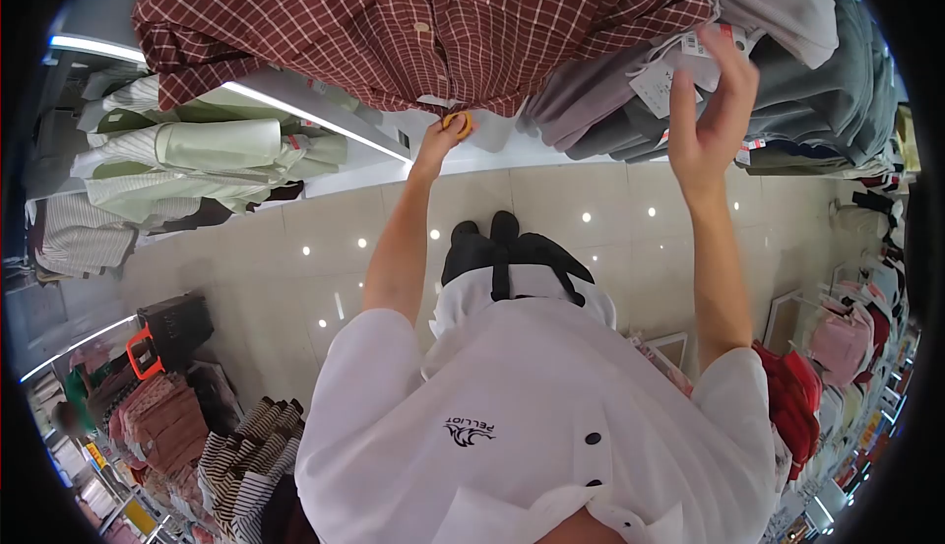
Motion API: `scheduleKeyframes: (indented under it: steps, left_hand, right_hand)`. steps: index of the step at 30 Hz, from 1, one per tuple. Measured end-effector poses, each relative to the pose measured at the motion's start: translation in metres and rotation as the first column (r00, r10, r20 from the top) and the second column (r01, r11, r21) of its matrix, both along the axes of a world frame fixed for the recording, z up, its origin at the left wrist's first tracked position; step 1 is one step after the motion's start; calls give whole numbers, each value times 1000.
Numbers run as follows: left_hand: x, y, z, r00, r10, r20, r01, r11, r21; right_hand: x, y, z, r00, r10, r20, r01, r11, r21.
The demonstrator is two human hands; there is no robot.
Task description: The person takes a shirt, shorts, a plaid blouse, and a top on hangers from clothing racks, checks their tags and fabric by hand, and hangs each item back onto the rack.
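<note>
A dark red checked button-up shirt (433, 27) hangs upright in front of me, its hem at the height of my left hand. My left hand (445, 142) is closed around a yellow ring-shaped handle (458, 127) just at the bottom edge of the shirt. What the handle belongs to is hidden. On the other side, my right hand (714, 116) is raised with fingers apart and somewhat blurred, holding nothing. Behind its fingers are white price tags (658, 89) on grey garments (787, 91), close to the shirt's sleeve end.
Pale green and striped clothes (217, 145) hang at the left beside a lit shelf edge (315, 121). Folded garments (162, 421) and a black box (177, 332) with an orange handle stand at lower left. Pink bags (842, 342) are at right. Tiled floor (295, 214) lies below.
</note>
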State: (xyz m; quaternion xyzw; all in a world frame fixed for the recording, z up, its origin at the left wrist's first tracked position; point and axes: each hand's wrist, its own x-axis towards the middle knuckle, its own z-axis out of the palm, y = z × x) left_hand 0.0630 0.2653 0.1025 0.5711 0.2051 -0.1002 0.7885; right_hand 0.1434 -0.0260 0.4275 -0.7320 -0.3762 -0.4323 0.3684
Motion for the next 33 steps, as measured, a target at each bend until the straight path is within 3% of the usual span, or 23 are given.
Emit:
scheduleKeyframes:
  steps: [2,4,7,9,13,17,19,23,31,33]
  left_hand:
    - [-16,-10,22,999,46,23,-38,959,-281]
    - [-36,-13,55,1000,5,-17,-10,932,-361]
    - [-58,-12,87,998,-41,52,59,904,-423]
    - [-68,-8,108,992,-53,113,102,870,-483]
    - [-78,0,125,975,-77,209,178,832,-526]
    - [-85,6,128,979,-67,193,163,824,-542]
    - [-89,9,126,988,-39,150,106,877,-469]
    - [-91,14,118,998,-9,60,22,973,-228]
    - [-86,22,111,1000,26,13,-24,992,-127]
    - [-86,24,110,999,22,24,-19,992,-127]
  right_hand:
    - [-27,-17,-27,974,-2,-225,-22,994,-103]
    - [-46,-25,-62,875,-9,-484,-49,993,-107]
    - [-70,-20,-113,571,102,-814,-56,995,85]
    - [-80,-9,-139,419,216,-882,-63,976,209]
    - [-83,18,-165,232,371,-899,-82,928,362]
    - [-69,34,-170,174,451,-875,-90,892,442]
    - [-54,36,-180,167,478,-862,-42,877,478]
    - [-32,45,-188,209,353,-912,74,924,375]
    - [-27,68,-195,141,337,-931,54,936,347]
    - [-23,71,-200,190,325,-926,62,938,342]
